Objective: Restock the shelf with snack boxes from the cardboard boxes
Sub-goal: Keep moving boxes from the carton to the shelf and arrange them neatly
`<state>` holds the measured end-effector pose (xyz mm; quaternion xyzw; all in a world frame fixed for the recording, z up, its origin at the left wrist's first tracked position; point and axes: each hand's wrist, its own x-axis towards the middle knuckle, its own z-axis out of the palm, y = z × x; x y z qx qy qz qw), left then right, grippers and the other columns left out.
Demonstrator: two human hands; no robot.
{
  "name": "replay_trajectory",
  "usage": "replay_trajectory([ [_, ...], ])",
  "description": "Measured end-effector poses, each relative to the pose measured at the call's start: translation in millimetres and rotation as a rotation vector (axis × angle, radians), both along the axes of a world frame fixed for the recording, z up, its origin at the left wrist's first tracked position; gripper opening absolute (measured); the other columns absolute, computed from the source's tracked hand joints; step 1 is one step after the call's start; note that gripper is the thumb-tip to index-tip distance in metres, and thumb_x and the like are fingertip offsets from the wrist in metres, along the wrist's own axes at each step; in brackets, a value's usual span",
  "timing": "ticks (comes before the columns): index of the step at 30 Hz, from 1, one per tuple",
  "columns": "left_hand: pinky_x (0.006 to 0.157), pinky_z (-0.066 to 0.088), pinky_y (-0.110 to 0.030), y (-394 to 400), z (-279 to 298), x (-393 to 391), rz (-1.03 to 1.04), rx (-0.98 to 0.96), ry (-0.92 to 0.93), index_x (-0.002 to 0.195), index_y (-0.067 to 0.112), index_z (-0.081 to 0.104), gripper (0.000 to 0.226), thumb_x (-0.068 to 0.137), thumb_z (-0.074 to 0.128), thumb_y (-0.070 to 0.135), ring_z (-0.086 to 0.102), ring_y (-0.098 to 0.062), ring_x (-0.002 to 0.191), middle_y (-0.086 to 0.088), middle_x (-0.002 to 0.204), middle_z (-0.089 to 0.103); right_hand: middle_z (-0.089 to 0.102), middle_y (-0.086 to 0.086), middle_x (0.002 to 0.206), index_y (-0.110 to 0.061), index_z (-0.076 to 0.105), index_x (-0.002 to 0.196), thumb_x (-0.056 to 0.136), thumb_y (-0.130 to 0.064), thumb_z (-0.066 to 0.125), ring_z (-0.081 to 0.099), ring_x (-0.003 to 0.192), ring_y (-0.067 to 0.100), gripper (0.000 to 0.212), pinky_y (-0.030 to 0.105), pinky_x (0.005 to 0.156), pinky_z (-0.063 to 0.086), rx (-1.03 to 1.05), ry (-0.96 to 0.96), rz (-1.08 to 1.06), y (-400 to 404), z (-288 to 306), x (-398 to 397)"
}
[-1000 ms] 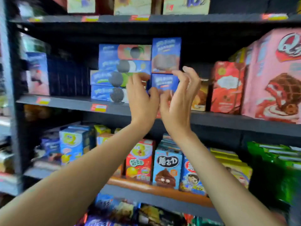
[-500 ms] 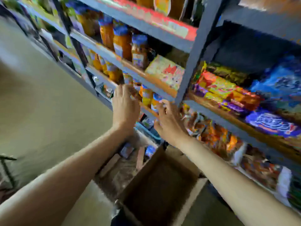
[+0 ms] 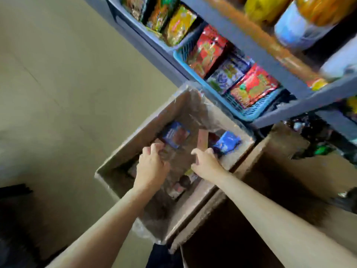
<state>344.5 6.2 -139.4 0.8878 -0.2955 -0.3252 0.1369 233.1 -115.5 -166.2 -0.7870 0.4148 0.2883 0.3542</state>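
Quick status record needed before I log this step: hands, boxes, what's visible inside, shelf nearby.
left hand: inside the open cardboard box, fingers curled over blurred contents; grip unclear
right hand: inside the same box, fingers curled beside a blue snack pack; grip unclear
other contents: a blue snack box toward the far side
second cardboard box: to the right, interior dark
shelf: blue basket of snack packets just beyond the boxes

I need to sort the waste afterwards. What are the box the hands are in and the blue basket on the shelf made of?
The box looks like matte brown corrugated cardboard, with a glossy clear film, probably plastic, crinkling along its rim. The blue basket appears to be moulded plastic: even colour, slotted lattice walls.
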Motion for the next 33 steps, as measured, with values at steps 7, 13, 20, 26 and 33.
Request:
replay_trajectory([
  [7,0.091,0.039,-0.041,21,-99,22,-0.019,0.095,0.070,0.133,0.013,0.036,0.049,0.088,0.055,0.019,0.045,-0.039,0.109,-0.016,0.118,0.041,0.017,0.018,0.154,-0.002,0.033,0.142,0.089,-0.026,0.038,0.023,0.136,0.049,0.058,0.070,0.102,0.022,0.078,0.598,0.228,2,-174,45],
  [13,0.087,0.037,-0.035,10,-148,11,0.015,0.110,0.152,0.129,0.018,0.039,0.042,0.090,0.052,0.015,0.044,-0.037,0.115,-0.014,0.123,0.039,0.012,0.025,0.153,0.002,0.011,0.147,0.099,-0.023,0.041,0.023,0.137,0.039,0.062,0.038,0.112,0.024,-0.066,0.617,0.146,6,-211,35],
  [20,0.092,0.041,-0.040,-3,-117,-2,0.031,0.140,0.171,0.131,0.019,0.037,0.049,0.086,0.052,0.009,0.043,-0.035,0.119,-0.015,0.130,0.038,0.037,0.017,0.144,-0.014,0.046,0.136,0.090,-0.024,0.052,0.035,0.131,0.035,0.048,0.038,0.105,0.028,-0.106,0.522,0.252,6,-147,42],
  [26,0.100,0.036,-0.033,-44,-15,-42,0.397,-0.044,0.321,0.132,0.019,0.039,0.050,0.086,0.054,0.008,0.046,-0.031,0.119,-0.013,0.131,0.041,0.044,-0.002,0.123,-0.034,0.030,0.146,0.096,-0.010,0.046,0.046,0.101,0.018,0.058,0.025,0.070,0.040,0.426,0.247,0.210,-44,27,39],
  [33,0.101,0.034,-0.036,-69,170,-84,-0.504,-0.041,-0.197,0.141,0.035,0.027,0.066,0.083,0.058,0.027,0.024,-0.022,0.134,0.007,0.147,0.023,0.053,-0.004,0.110,-0.020,0.049,0.132,0.083,-0.009,0.068,0.052,0.112,0.024,0.054,0.045,0.100,0.042,0.226,0.045,0.308,-110,267,-48],
])
